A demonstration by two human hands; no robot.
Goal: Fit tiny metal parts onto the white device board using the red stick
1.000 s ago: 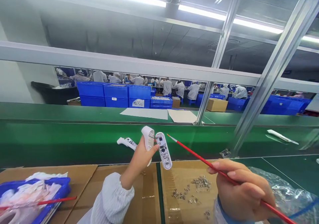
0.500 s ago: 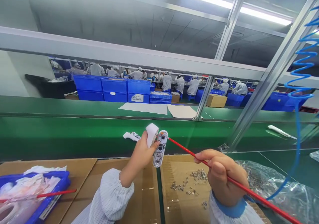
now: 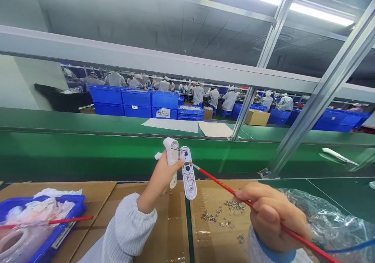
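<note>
My left hand (image 3: 159,175) is closed on a white plastic housing in two parts. One part is a curved white shell (image 3: 172,153); beside it is a long rounded half with a circuit board (image 3: 188,173), joined to it by thin wires. My right hand (image 3: 272,212) pinches a thin red brush (image 3: 216,180), its tip touching the board near the middle. Small metal pieces (image 3: 208,216) lie in loose piles on the cardboard (image 3: 216,247) below.
At the left a blue tray (image 3: 70,226) holds white items and another red stick (image 3: 73,219). Clear plastic bags (image 3: 331,220) lie at the right. A green conveyor (image 3: 88,153) crosses ahead, with metal posts (image 3: 310,111). Several people work beyond blue crates (image 3: 107,95).
The housing has turned in my left hand, showing more of the curved shell. The brush tip has moved from the board's upper end toward its middle. My right hand sits slightly further right and lower.
</note>
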